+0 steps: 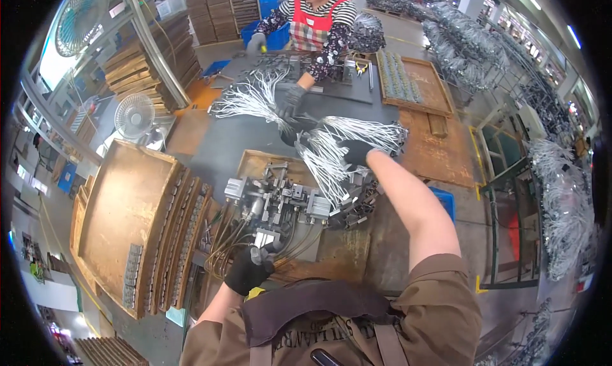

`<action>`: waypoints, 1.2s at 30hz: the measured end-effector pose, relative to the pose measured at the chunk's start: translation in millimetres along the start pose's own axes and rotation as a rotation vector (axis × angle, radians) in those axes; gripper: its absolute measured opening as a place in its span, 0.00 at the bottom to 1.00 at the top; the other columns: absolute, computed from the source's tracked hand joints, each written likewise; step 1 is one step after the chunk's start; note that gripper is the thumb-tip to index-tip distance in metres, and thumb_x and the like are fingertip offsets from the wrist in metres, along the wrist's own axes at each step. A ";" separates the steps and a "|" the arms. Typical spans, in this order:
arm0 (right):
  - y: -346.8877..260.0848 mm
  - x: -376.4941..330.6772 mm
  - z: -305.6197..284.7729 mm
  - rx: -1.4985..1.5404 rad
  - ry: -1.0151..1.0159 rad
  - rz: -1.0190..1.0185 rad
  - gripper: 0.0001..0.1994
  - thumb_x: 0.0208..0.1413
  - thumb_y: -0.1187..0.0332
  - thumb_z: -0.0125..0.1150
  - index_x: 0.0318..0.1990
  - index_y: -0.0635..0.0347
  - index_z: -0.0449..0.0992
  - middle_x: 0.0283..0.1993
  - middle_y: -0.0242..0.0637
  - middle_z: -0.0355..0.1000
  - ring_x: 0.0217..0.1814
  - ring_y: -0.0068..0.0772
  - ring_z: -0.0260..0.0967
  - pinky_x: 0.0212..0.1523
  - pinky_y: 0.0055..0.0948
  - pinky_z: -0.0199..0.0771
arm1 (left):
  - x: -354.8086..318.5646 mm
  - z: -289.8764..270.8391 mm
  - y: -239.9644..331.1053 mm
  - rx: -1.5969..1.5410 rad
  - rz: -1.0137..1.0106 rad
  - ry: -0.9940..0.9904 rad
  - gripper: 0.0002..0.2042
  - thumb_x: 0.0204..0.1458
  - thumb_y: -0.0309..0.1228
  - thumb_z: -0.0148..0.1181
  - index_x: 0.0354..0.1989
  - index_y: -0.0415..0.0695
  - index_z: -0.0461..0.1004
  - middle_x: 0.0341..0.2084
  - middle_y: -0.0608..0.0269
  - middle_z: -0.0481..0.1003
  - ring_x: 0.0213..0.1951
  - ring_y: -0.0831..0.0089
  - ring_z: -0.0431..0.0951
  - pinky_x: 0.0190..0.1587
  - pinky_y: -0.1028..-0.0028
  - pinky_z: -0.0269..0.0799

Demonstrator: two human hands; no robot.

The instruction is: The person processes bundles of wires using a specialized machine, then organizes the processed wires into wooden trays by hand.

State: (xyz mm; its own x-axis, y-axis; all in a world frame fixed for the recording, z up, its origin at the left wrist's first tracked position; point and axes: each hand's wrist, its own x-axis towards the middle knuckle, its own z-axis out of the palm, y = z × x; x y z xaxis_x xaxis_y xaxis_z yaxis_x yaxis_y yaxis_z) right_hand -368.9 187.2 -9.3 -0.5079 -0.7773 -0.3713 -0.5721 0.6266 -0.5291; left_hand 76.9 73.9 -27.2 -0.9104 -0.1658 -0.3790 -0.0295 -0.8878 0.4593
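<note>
My left hand (248, 270), in a black glove, is at the near side of a metal fixture (280, 197) with clamps, cylinders and hoses. Its fingers are curled, and a small greyish piece shows at the fingertips, too unclear to name. My right arm stretches forward. The black-gloved right hand (356, 152) is in among bundles of white cables (322, 156) beyond the fixture, and its fingers are hidden. One bundle hangs down toward the fixture's right side; another fans out to the right. Across the table, a co-worker's grey-gloved hand (292, 101) is on a further white cable bundle (248, 97).
Wooden trays (131, 200) holding rows of small metal parts are stacked at left. A tray of parts (408, 79) and pliers (361, 68) lie at the far right. The co-worker (312, 22) stands opposite. A fan (134, 115) is at left, with a blue bin (443, 202) at right.
</note>
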 end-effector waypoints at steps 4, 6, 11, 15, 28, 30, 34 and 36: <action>50.8 9.3 -33.7 0.112 0.070 0.113 0.24 0.45 0.75 0.57 0.54 0.51 0.74 0.45 0.40 0.75 0.47 0.34 0.71 0.38 0.32 0.76 | -2.2 17.1 9.3 0.215 0.081 -0.146 0.15 0.52 0.29 0.54 0.49 0.44 0.71 0.45 0.63 0.71 0.35 0.76 0.69 0.40 0.73 0.68; 82.5 10.9 -44.6 -0.169 0.176 0.009 0.22 0.46 0.73 0.55 0.53 0.51 0.75 0.43 0.42 0.76 0.47 0.39 0.72 0.43 0.34 0.75 | -7.2 24.2 13.9 0.236 0.029 0.006 0.16 0.54 0.31 0.55 0.52 0.45 0.70 0.45 0.65 0.70 0.38 0.76 0.69 0.42 0.73 0.68; 142.9 0.1 -7.6 -0.236 0.454 0.314 0.18 0.50 0.65 0.54 0.51 0.52 0.76 0.50 0.47 0.74 0.55 0.47 0.70 0.56 0.39 0.67 | -5.0 17.9 11.9 0.386 0.080 0.033 0.20 0.51 0.25 0.61 0.54 0.43 0.69 0.42 0.68 0.71 0.39 0.77 0.71 0.43 0.74 0.70; 138.9 -16.8 17.0 -0.171 0.500 0.234 0.19 0.51 0.61 0.57 0.50 0.56 0.76 0.53 0.47 0.71 0.57 0.48 0.68 0.56 0.40 0.66 | -0.7 -9.1 3.6 0.813 0.187 0.071 0.24 0.46 0.17 0.63 0.54 0.42 0.68 0.41 0.67 0.72 0.42 0.78 0.74 0.44 0.77 0.72; -78.0 -118.1 62.2 -0.311 0.057 -0.354 0.24 0.51 0.44 0.57 0.43 0.55 0.77 0.44 0.45 0.74 0.43 0.48 0.72 0.44 0.42 0.70 | 0.6 1.5 2.4 0.646 0.059 -0.018 0.23 0.50 0.19 0.61 0.55 0.41 0.66 0.45 0.66 0.72 0.45 0.74 0.72 0.48 0.74 0.72; -94.8 -127.2 96.0 -0.392 0.121 -0.402 0.21 0.51 0.48 0.58 0.44 0.54 0.76 0.38 0.44 0.74 0.40 0.47 0.72 0.40 0.42 0.70 | -0.2 5.2 -1.5 0.529 0.059 -0.024 0.25 0.48 0.18 0.63 0.56 0.42 0.65 0.43 0.67 0.73 0.44 0.76 0.73 0.48 0.75 0.71; -81.2 -125.3 120.8 -0.446 0.409 -0.549 0.19 0.48 0.57 0.62 0.47 0.52 0.74 0.35 0.43 0.72 0.37 0.46 0.72 0.37 0.41 0.70 | -15.2 3.9 -5.1 0.411 0.096 -0.051 0.23 0.49 0.18 0.61 0.55 0.41 0.65 0.42 0.64 0.72 0.44 0.75 0.72 0.46 0.74 0.72; -56.9 -121.7 109.9 -0.363 0.311 -0.526 0.20 0.47 0.55 0.64 0.47 0.54 0.75 0.37 0.43 0.73 0.39 0.45 0.72 0.38 0.42 0.70 | -29.8 0.6 -5.3 0.460 0.110 0.028 0.22 0.51 0.19 0.60 0.55 0.42 0.66 0.44 0.65 0.71 0.44 0.76 0.71 0.46 0.74 0.71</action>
State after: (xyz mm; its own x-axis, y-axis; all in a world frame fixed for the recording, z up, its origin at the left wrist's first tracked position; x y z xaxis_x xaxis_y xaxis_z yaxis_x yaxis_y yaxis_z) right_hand -203.7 240.0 -17.9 -0.2351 -0.9636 0.1276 -0.9428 0.1941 -0.2709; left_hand 104.0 83.8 -17.8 -0.9071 -0.2654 -0.3267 -0.1191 -0.5828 0.8038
